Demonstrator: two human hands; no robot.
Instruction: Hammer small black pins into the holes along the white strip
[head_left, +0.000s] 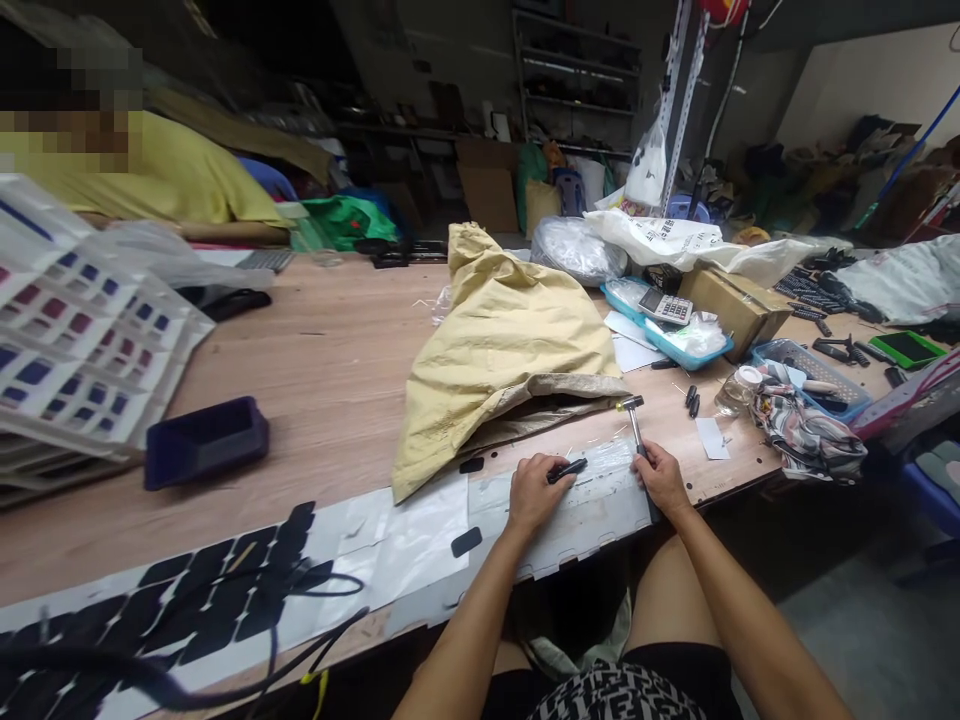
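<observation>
My left hand (534, 488) is closed around a small black elongated piece (568, 470), whose exact kind I cannot make out, low over the grey-white work strip (499, 512) at the table's front edge. My right hand (661, 480) grips the handle of a small hammer (634, 415), its head up and pointing away from me. Just beyond both hands lies a yellow cloth sack (517, 335), its open mouth turned toward me. A black rounded pad (466, 542) rests on the strip left of my left wrist.
Left are a dark blue tray (206, 443), a white plastic basket (82, 330) and a sheet of black pads (225, 580) with cables across it. Right stand a blue tray with a calculator (665, 306), a cardboard box (735, 305) and a jar (739, 392). Another person's yellow sleeve (202, 170) shows.
</observation>
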